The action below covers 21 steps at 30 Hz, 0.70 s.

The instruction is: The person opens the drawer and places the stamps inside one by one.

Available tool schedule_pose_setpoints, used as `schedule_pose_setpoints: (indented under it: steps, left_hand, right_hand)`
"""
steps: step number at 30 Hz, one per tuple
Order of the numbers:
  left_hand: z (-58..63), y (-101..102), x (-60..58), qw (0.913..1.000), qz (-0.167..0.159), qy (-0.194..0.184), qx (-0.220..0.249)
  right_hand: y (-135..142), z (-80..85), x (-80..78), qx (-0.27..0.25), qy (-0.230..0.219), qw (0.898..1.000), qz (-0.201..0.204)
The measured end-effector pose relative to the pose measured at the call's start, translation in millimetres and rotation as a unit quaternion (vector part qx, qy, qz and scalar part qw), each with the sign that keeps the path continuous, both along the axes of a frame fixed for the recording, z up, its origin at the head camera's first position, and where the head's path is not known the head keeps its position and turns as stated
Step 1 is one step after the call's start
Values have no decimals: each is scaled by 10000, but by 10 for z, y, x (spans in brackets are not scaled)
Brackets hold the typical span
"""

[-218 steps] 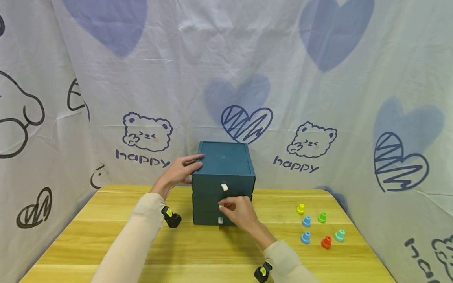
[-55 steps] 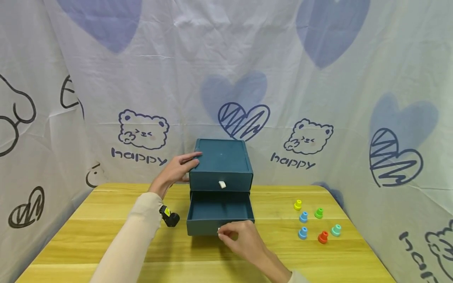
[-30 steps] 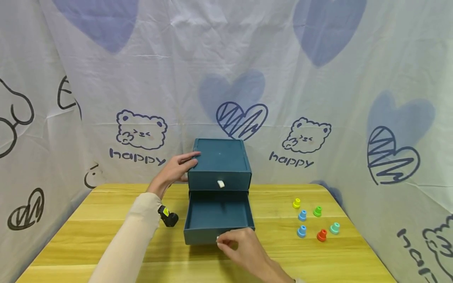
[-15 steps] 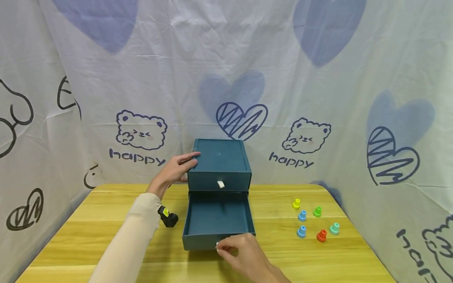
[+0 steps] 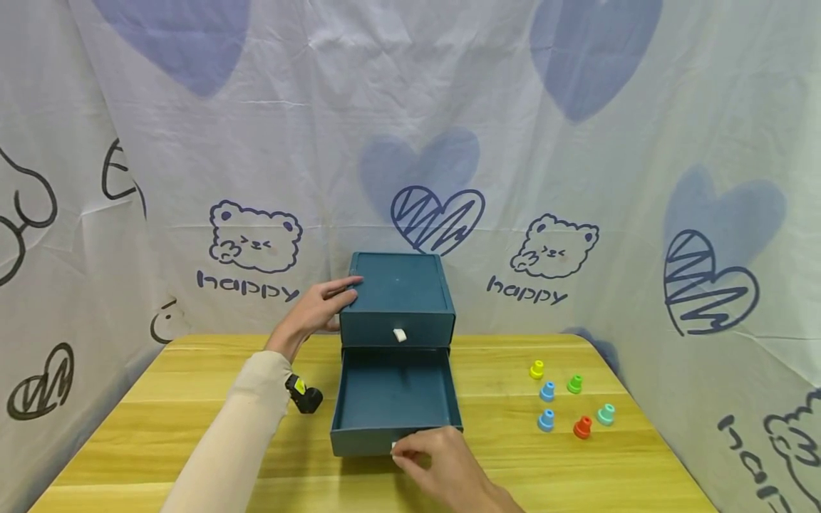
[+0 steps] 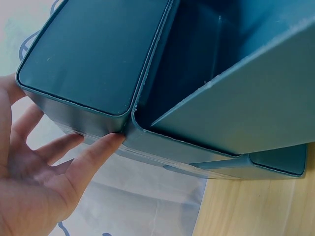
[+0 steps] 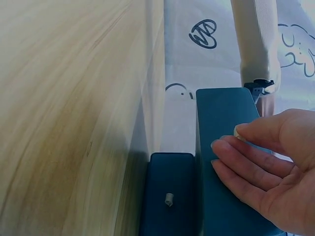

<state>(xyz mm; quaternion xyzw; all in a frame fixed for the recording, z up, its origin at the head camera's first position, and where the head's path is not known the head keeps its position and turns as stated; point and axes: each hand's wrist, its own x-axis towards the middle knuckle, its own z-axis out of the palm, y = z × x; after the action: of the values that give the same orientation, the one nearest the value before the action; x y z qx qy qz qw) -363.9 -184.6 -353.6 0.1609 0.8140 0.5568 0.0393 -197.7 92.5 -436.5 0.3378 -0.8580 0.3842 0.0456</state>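
Observation:
A dark teal drawer box [image 5: 398, 285] stands at the back of the table. Its middle drawer [image 5: 394, 399] is pulled far out, with nothing lying inside. At the drawer's front, my right hand [image 5: 442, 463] pinches the white pull tab [image 7: 239, 133] between thumb and fingers. My left hand [image 5: 314, 310] rests against the box's left side near the top edge, fingers spread and fairly straight, as the left wrist view shows. The top drawer [image 6: 93, 49] is closed and has a white tab of its own. Below, the bottom drawer [image 7: 172, 177] is also closed.
To the right on the wooden table [image 5: 513, 470] stand several small stepped plastic pegs: a yellow one [image 5: 536, 370], two blue ones, a green one [image 5: 574, 385], a teal one [image 5: 606, 415] and a red one [image 5: 582, 427]. A patterned cloth [image 5: 359, 107] hangs behind.
My right hand has drawn the middle drawer out toward me from closed, only slightly over the last half second. My left hand has stayed on the box's side.

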Motion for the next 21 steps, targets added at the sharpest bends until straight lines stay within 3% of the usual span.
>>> schedule_pose_setpoints:
  steps: [6,21]
  left_hand:
    - [2,-10,3,10000,20,-51,48]
    - [1,-13,3,10000,59,-29,14]
  right_hand:
    - [1,0,16,248,59,9997,6]
    - [-2,6,23,266,185,9994,146]
